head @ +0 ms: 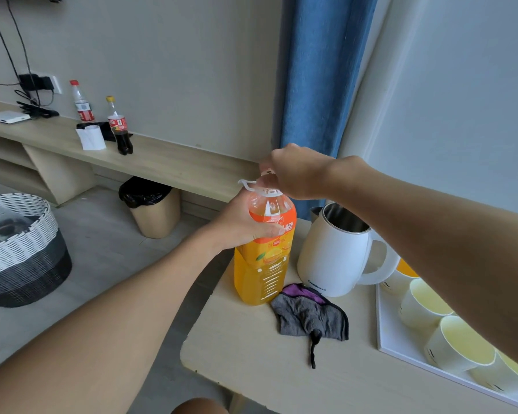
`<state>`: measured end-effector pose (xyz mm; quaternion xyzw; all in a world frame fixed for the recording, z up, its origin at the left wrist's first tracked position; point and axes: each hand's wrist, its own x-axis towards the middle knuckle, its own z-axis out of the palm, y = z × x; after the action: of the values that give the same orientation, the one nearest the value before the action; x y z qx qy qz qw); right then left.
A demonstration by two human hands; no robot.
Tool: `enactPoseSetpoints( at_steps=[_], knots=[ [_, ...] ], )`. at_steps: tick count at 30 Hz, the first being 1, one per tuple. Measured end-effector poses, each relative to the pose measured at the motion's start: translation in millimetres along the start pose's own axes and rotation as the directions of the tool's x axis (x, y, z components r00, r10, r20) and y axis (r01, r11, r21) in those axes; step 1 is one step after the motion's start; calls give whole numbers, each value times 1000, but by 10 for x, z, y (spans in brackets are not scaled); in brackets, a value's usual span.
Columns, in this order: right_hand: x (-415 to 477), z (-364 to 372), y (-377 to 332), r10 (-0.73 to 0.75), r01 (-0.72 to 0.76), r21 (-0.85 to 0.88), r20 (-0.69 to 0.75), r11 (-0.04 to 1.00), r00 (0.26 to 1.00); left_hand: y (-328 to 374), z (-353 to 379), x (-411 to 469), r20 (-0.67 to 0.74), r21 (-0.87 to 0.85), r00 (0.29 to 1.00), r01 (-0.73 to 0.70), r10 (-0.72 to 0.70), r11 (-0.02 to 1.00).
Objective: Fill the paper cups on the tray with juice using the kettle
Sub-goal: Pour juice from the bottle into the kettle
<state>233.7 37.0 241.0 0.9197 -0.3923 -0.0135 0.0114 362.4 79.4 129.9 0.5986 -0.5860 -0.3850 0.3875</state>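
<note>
A large orange juice bottle (263,258) stands upright on the light table (251,369). My left hand (245,219) grips its shoulder. My right hand (293,171) is closed over the cap at the top, hiding it; a white carry handle sticks out to the left of the neck. Right of the bottle stands a white kettle (335,252) with no lid on, steel inside showing. Several paper cups (425,303) sit on a white tray (383,333) at the right, partly hidden by my right forearm. The farthest visible cup (405,268) holds orange liquid.
A grey and purple cloth (308,315) lies on the table in front of the bottle. A woven basket (21,249) and a lined bin (153,204) stand on the floor at left. Two cola bottles (118,127) stand on the wall shelf. A blue curtain hangs behind.
</note>
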Motion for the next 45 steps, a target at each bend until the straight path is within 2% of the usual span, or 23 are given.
enactPoseSetpoints(
  at_steps=[4,10,13,15,20,24,26,28,31,34,38,45],
  knots=[
    [-13,-84,-53,-5,3,21,110,1000,994,-17,2,18,7,-2,1000,-1,1,1000],
    [63,-30,-85,83,-83,-4,53,997,995,-1,26,9,-30,0,999,-13,13,1000],
    [54,-51,-148,58,-52,-68,100,996,993,-115,93,-44,-101,-77,995,-27,19,997],
    [48,-58,-135,58,-55,-32,88,998,994,-320,228,-154,-171,-168,985,-30,1,985],
    [-63,66,-79,0,0,-4,-57,1000,998,-830,651,-272,-335,-240,937,14,-96,971],
    [-145,110,-35,-49,69,67,-264,995,963,-863,753,-186,-413,-273,892,73,-185,959],
    [-174,139,4,28,59,190,-426,980,904,-847,770,-198,-444,-274,873,81,-201,958],
    [-229,262,70,186,25,378,-510,925,840,-862,782,-231,-489,-281,850,57,-194,958],
    [-333,702,162,394,-83,587,-425,805,815,-907,800,-243,-532,-274,830,20,-168,962],
    [-379,1267,183,522,-221,695,-254,684,814,-932,781,-252,-566,-265,810,-3,-153,964],
    [-368,1899,198,597,-450,624,-33,639,802,-969,746,-287,-596,-225,795,-24,-119,974],
    [-37,2496,220,607,-547,533,76,646,791,-954,697,-295,-609,-163,792,-67,-47,984]
  ],
)
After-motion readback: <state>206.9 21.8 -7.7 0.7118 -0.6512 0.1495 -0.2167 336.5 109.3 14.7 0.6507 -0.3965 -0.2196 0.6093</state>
